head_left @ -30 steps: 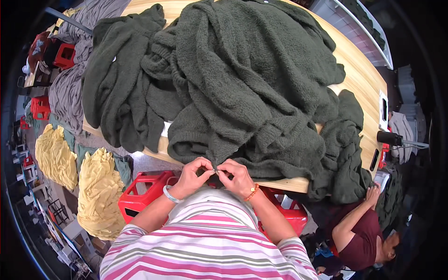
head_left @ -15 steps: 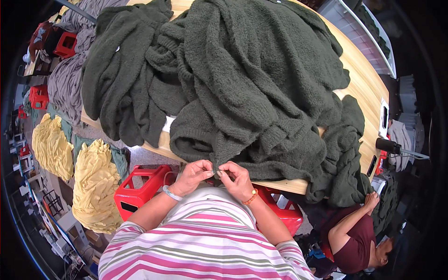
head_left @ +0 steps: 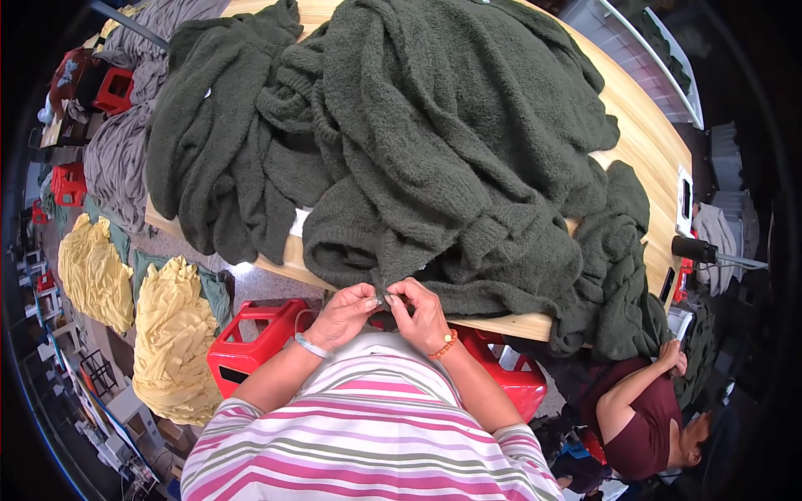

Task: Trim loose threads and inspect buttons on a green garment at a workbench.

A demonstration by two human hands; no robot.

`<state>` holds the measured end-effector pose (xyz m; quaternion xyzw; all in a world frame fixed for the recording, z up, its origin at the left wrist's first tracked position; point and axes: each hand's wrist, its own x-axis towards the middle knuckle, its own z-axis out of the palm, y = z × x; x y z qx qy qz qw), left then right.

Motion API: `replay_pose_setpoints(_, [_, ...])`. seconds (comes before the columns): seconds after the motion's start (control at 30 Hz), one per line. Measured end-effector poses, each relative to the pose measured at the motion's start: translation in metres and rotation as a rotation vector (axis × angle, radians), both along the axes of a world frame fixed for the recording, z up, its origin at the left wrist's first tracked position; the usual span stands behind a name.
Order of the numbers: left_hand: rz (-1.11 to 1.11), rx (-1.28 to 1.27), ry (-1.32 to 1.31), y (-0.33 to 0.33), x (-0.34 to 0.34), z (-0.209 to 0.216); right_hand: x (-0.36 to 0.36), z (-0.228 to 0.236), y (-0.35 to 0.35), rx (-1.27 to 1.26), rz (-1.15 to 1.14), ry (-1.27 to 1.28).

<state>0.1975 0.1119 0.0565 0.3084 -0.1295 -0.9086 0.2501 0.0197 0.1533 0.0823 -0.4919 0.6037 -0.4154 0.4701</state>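
Note:
A dark green knitted garment (head_left: 434,167) lies bunched over the near side of the wooden table. Its lower edge comes down to my two hands, which meet just off the table's front edge. My left hand (head_left: 341,317) is closed in a pinch on a bit of the knit, thumb against fingertips. Right beside it, my right hand (head_left: 423,317) pinches the same spot, its fingers curled and the thumb tip touching the knit. Whether a thread or other tiny thing sits between the fingertips is too small to tell.
More dark green knitwear (head_left: 217,125) is heaped at the table's left. Red stools (head_left: 259,338) stand under the near edge. Yellow cloth piles (head_left: 174,342) lie at left. At lower right a co-worker in a maroon top (head_left: 643,417) has a hand by the table corner. A phone (head_left: 684,200) lies at the right edge.
My right hand has risen slightly and turned at the wrist, its fingers more curled. My left hand stays nearly in place. The garment keeps its shape; the whole view has shifted a little.

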Motion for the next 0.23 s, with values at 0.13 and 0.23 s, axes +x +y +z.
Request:
replay_pose_setpoints(0.13, [-0.021,-0.022,-0.003,-0.005,0.000,-0.001,-0.003,0.007,-0.005,-0.039,0.011,0.028])
replay_pose_setpoints(0.23, [-0.070,-0.084,-0.043,-0.005,-0.002,-0.006,-0.009,-0.005,-0.003,0.180,0.011,-0.133])
